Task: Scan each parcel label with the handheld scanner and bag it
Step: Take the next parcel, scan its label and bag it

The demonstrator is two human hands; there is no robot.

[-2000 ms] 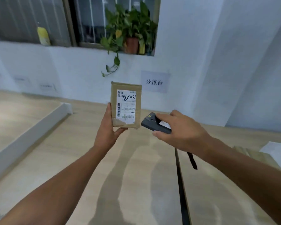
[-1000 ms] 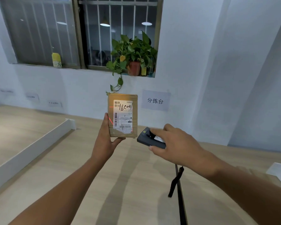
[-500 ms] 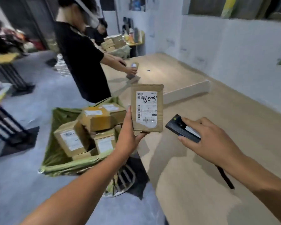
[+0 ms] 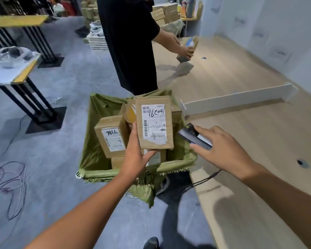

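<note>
My left hand (image 4: 136,155) grips a flat cardboard parcel (image 4: 154,124) by its lower left corner, its white label with handwritten digits facing me. The parcel hangs above the open green woven bag (image 4: 97,159), which holds several labelled boxes, one (image 4: 111,135) at its left side. My right hand (image 4: 221,150) holds the dark handheld scanner (image 4: 193,136) just right of the parcel, over the edge of the wooden table (image 4: 258,141). The scanner's black wrist strap (image 4: 203,180) dangles below my wrist.
A person in black (image 4: 131,42) stands beyond the bag, holding a parcel over the table. A white divider strip (image 4: 237,97) crosses the tabletop. Black-legged tables (image 4: 18,72) and loose cables (image 4: 5,186) occupy the grey floor at left. Stacked boxes (image 4: 165,13) sit far back.
My view has swung left from the wall and window to the floor. The parcel has moved with my left hand from in front of the wall to above the bag; the scanner stays beside it.
</note>
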